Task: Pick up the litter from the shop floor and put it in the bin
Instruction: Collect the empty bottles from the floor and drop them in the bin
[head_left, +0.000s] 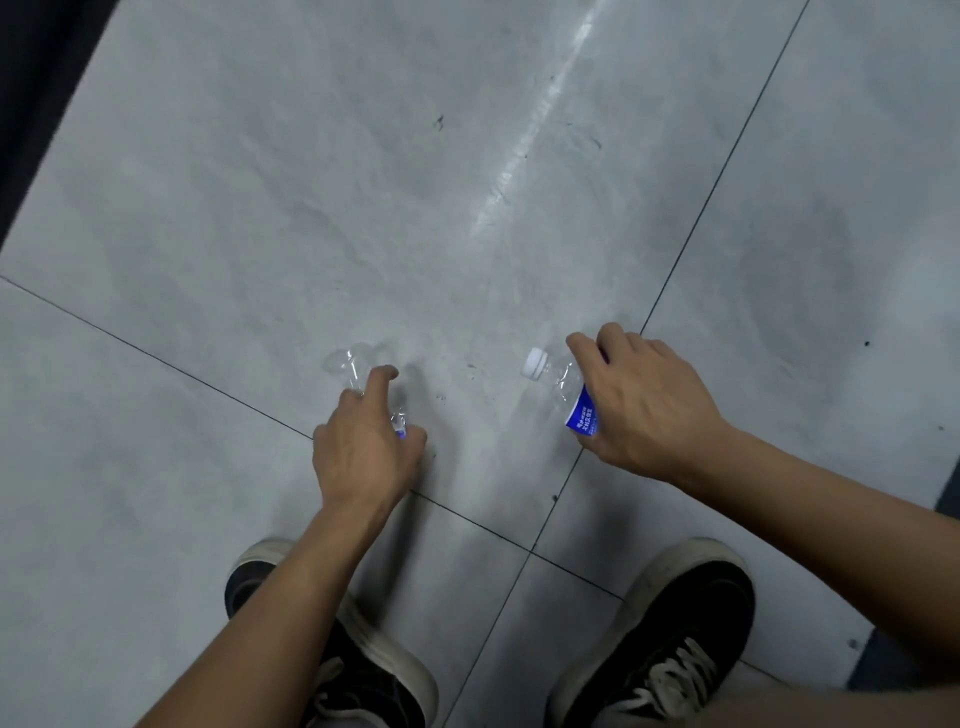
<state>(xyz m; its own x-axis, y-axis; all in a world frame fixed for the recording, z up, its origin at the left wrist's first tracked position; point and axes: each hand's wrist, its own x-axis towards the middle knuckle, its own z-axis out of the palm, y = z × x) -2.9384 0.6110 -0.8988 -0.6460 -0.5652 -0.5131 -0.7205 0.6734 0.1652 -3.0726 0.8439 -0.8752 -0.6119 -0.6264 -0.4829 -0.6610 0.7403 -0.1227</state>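
We stand on a scuffed pale grey tiled floor (260, 218) with dark grout lines. Our left hand (363, 452) grips a clear crushed plastic bottle (349, 371); our right hand (639, 405) grips a white-capped clear bottle (558, 382), its blue label (582, 415) unreadable.

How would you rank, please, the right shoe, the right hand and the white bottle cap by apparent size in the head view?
1. Right shoe, though it lies nearest the camera, which may flatter it.
2. Right hand, gripping the blue-labelled bottle.
3. White cap, clearly the smallest.
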